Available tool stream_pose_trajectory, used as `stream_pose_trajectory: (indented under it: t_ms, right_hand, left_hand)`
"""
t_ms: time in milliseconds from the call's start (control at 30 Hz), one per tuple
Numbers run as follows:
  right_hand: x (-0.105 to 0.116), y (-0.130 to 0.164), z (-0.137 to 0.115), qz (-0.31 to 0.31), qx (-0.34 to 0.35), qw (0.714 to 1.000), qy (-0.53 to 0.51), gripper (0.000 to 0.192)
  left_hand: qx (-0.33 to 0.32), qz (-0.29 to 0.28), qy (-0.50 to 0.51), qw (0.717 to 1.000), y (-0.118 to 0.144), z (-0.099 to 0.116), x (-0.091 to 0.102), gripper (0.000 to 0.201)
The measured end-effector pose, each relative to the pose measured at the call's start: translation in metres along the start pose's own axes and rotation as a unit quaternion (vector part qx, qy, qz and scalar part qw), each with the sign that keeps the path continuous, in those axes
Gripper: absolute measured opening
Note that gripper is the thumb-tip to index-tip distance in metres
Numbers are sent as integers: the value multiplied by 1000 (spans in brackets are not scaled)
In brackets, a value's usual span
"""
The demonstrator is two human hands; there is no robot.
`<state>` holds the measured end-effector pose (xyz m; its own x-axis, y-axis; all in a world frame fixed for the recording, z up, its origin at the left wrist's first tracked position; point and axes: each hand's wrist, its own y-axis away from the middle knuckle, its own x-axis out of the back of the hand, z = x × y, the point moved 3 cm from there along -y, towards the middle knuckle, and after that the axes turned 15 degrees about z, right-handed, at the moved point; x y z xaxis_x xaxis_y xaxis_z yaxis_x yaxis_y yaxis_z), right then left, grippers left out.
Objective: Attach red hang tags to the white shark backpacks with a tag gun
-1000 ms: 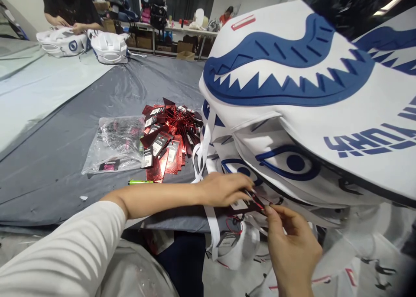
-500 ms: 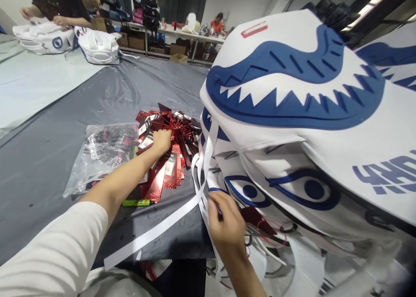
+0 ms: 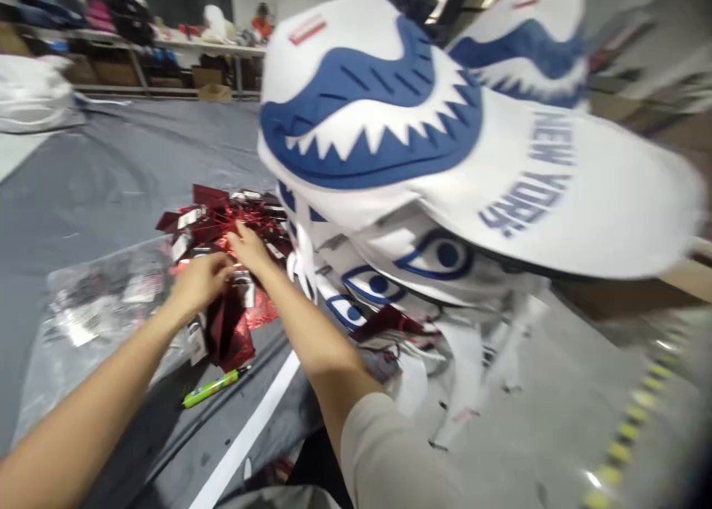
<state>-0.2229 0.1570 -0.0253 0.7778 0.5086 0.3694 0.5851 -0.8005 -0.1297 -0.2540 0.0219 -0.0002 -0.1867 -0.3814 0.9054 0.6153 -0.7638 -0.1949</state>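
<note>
nearest to you a green marker (image 3: 211, 388) and a white strap (image 3: 250, 427) are lying on the grey table cover (image 3: 111, 175). just beyond, your left hand (image 3: 200, 280) is curling its fingers onto the pile of red hang tags (image 3: 222, 271), pinching at one, though blur is hiding the exact grip. your right hand (image 3: 248, 247) is resting on the same pile with fingers loosely spread. a clear plastic bag (image 3: 83, 309) is lying left of the tags. to the right, stacked white shark-face bags (image 3: 423, 168) are towering beside the pile.
</note>
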Motion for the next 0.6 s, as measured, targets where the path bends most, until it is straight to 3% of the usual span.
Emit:
stream_pose_trajectory:
  t_ms: [100, 200, 267, 333, 400, 467, 500, 600]
  right_hand:
    - [37, 45, 1, 40, 54, 996, -54, 39]
    - [107, 116, 8, 145, 120, 976, -105, 33]
    - [167, 160, 12, 267, 151, 951, -41, 28]
    - [230, 188, 12, 408, 173, 894, 64, 26]
    - [283, 199, 6, 503, 189, 829, 155, 28]
    - [321, 195, -1, 535, 175, 793, 233, 36]
    - [334, 190, -5, 530, 162, 791, 261, 40]
    - [342, 168, -19, 473, 158, 824, 268, 45]
  left_hand:
    - [38, 59, 89, 994, 11, -13, 13, 27]
    - [-1, 95, 195, 976, 28, 8, 22, 26]
    - [-52, 103, 271, 956, 42, 42, 29, 24]
    - [-109, 98, 326, 934, 53, 83, 33, 21]
    - [-165, 90, 352, 917, 57, 127, 33, 19]
    - [-199, 84, 365, 906, 55, 167, 27, 18]
    - [-209, 81, 367, 903, 53, 185, 24, 18]
    - [-219, 81, 352, 906, 52, 234, 18, 16]
